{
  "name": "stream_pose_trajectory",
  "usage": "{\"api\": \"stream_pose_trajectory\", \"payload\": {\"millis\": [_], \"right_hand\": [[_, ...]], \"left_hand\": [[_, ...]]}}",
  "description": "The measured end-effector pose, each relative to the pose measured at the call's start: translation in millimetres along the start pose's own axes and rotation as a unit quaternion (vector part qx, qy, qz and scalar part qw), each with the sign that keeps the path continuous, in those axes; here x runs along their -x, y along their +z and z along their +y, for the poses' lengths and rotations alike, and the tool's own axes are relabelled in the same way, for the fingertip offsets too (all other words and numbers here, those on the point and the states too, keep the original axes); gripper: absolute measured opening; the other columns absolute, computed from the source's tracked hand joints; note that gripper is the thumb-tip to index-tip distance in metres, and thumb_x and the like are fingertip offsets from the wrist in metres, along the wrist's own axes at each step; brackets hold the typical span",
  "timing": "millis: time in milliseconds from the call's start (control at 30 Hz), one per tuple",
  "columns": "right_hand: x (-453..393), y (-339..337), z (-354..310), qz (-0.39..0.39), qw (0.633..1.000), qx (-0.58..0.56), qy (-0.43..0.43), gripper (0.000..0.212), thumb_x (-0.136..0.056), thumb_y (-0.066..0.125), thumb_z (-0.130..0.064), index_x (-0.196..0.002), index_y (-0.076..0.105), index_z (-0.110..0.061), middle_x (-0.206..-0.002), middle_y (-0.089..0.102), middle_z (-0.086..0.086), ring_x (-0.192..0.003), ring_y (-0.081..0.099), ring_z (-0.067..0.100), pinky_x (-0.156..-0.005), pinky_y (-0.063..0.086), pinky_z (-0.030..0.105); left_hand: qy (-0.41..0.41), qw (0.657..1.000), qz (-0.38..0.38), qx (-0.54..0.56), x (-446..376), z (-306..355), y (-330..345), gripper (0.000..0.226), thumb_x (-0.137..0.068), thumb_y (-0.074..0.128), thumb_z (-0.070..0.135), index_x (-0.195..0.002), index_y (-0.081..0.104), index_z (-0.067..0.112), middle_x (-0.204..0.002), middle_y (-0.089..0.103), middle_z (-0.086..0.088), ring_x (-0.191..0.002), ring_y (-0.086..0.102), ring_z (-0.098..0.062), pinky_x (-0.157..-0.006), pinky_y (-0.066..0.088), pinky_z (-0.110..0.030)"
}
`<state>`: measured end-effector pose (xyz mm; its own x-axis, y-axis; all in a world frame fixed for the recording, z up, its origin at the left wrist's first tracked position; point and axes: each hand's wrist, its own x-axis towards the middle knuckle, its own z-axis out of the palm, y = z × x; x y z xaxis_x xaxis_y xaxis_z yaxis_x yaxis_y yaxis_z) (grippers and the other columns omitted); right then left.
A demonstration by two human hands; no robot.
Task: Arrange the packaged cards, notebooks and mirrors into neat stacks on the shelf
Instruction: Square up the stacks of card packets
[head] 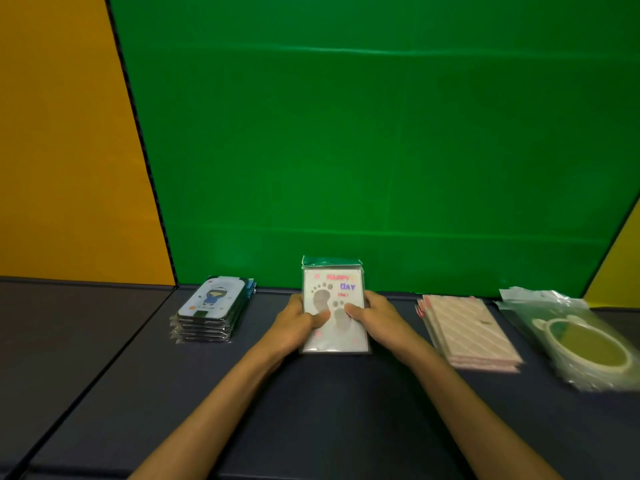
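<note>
On the dark shelf (104,375), between a stack of cartoon cards (211,310) and pink notebooks (471,330) beside bagged mirrors (578,341), a footprint card pack (334,306) is gripped at its sides by the left hand (298,323) and right hand (375,318), forearms outstretched, thumbs pressed on top.

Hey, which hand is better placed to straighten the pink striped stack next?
Right. The right hand sits nearer the pink striped stack; the left hand would have to cross the footprint card stack that both hands hold.
</note>
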<state>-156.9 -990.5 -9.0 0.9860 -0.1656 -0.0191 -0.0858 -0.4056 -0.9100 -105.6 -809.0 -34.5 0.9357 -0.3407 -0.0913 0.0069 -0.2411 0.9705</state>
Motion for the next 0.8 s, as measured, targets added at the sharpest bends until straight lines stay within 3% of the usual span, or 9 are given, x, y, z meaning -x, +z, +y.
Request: {"api": "stream_pose_trajectory", "payload": {"millis": [133,267,400,533,600,667,733,800], "right_hand": [[2,5,7,-0.012,0.999,0.018,0.036,0.030,-0.095,0.056,-0.026,-0.124,0.065,-0.021,-0.117,0.070,-0.004,-0.102,0.067,0.013,-0.083,0.052,0.029],[1,6,9,0.000,0.998,0.017,0.057,0.024,-0.094,0.057,-0.027,-0.112,0.070,-0.020,-0.107,0.074,-0.002,-0.093,0.070,0.012,-0.075,0.054,0.026],[-3,11,10,0.024,0.995,0.066,0.072,0.014,-0.089,0.059,-0.032,-0.090,0.069,-0.021,-0.099,0.075,0.001,-0.089,0.070,0.017,-0.082,0.057,0.036],[-5,10,10,0.035,0.992,0.095,0.072,0.027,-0.089,0.062,-0.040,-0.092,0.069,-0.013,-0.098,0.073,0.003,-0.090,0.069,0.020,-0.081,0.056,0.038],[-2,6,11,0.033,0.989,0.127,0.063,0.037,-0.090,0.062,-0.044,-0.090,0.071,-0.007,-0.095,0.073,0.005,-0.087,0.069,0.020,-0.078,0.055,0.039],[3,0,13,-0.002,0.992,0.117,0.053,0.039,-0.088,0.063,-0.049,-0.096,0.072,-0.012,-0.096,0.075,0.000,-0.088,0.070,0.015,-0.081,0.055,0.038],[8,-6,18,-0.063,0.994,0.083,0.037,0.036,-0.082,0.072,-0.051,-0.102,0.070,-0.021,-0.099,0.075,-0.008,-0.089,0.070,0.006,-0.083,0.057,0.031],[12,-9,22,-0.117,0.988,0.096,0.025,0.051,-0.069,0.085,-0.046,-0.111,0.064,-0.026,-0.106,0.071,-0.012,-0.090,0.069,0.001,-0.082,0.056,0.023]], "left_hand": [[-0.046,0.998,0.021,-0.039,-3,-1,-1,0.043,-0.074,0.076,0.039,-0.108,0.061,0.017,-0.108,0.073,0.000,-0.093,0.073,-0.017,-0.086,0.058,-0.042],[-0.045,0.994,0.027,-0.098,-11,-5,-4,0.044,-0.061,0.076,0.055,-0.092,0.075,0.024,-0.102,0.076,0.002,-0.101,0.070,-0.021,-0.093,0.055,-0.045],[-0.037,0.995,0.017,-0.090,-4,1,0,0.032,-0.084,0.075,0.036,-0.105,0.075,0.013,-0.095,0.078,0.000,-0.088,0.074,-0.016,-0.088,0.059,-0.041],[-0.034,0.996,0.025,-0.083,-3,1,0,0.034,-0.086,0.075,0.035,-0.107,0.072,0.009,-0.098,0.077,-0.002,-0.086,0.074,-0.015,-0.081,0.060,-0.033],[-0.032,0.996,0.008,-0.077,1,2,-5,0.040,-0.081,0.080,0.038,-0.108,0.070,0.010,-0.099,0.077,0.000,-0.086,0.074,-0.013,-0.080,0.060,-0.030],[-0.030,0.995,-0.033,-0.089,6,2,-14,0.051,-0.070,0.088,0.036,-0.111,0.067,0.014,-0.100,0.076,0.004,-0.089,0.073,-0.010,-0.083,0.058,-0.029],[-0.021,0.983,-0.083,-0.163,12,2,-25,0.066,-0.060,0.094,0.030,-0.117,0.062,0.019,-0.106,0.074,0.008,-0.097,0.069,-0.006,-0.086,0.056,-0.026],[-0.003,0.967,-0.106,-0.231,16,3,-30,0.079,-0.054,0.096,0.025,-0.124,0.059,0.022,-0.112,0.071,0.010,-0.103,0.066,-0.004,-0.093,0.054,-0.028]]}}
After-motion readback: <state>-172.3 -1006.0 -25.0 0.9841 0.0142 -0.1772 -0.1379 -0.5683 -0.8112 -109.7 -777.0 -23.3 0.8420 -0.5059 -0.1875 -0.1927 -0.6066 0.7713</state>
